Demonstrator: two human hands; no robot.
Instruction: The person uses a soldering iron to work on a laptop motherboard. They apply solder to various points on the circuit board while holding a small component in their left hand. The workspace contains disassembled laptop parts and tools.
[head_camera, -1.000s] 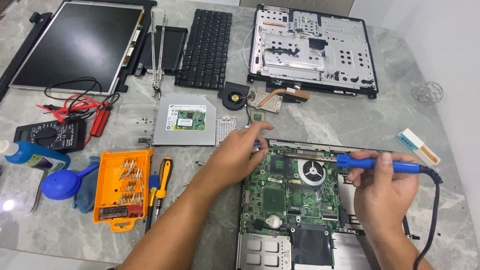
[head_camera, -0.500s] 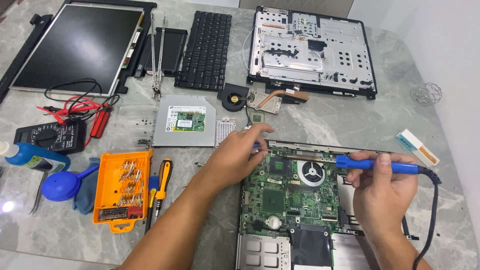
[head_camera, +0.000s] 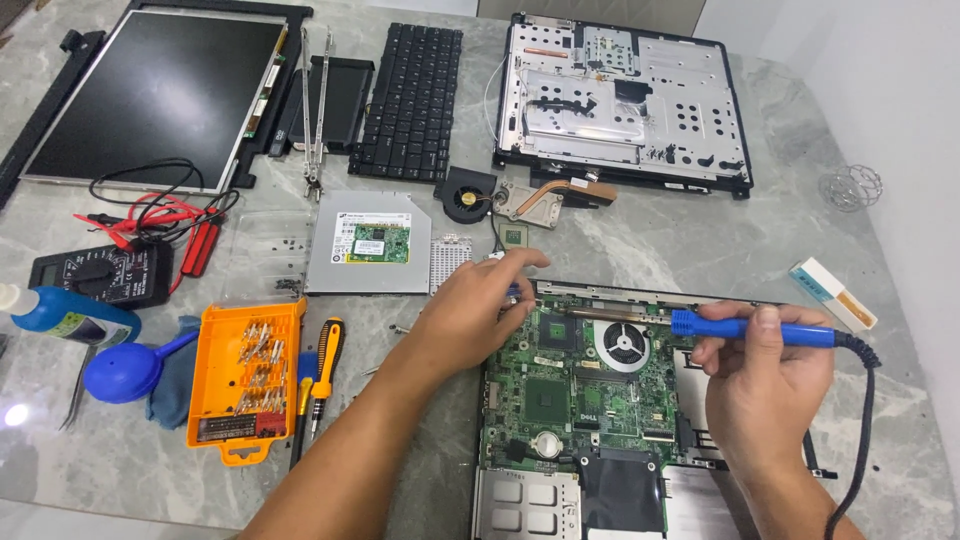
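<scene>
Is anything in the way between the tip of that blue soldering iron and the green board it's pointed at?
Nothing visible blocks it. The right hand holds the blue soldering iron level over the green circuit board, its metal tip near the board's top edge. The left hand rests at the board's upper left corner, beyond the tip, not across its path.

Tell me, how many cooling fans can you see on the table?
2. One black fan lies loose above the left hand, beside the copper heatsink. The other fan sits on the green circuit board, below the soldering iron held by the right hand.
</scene>
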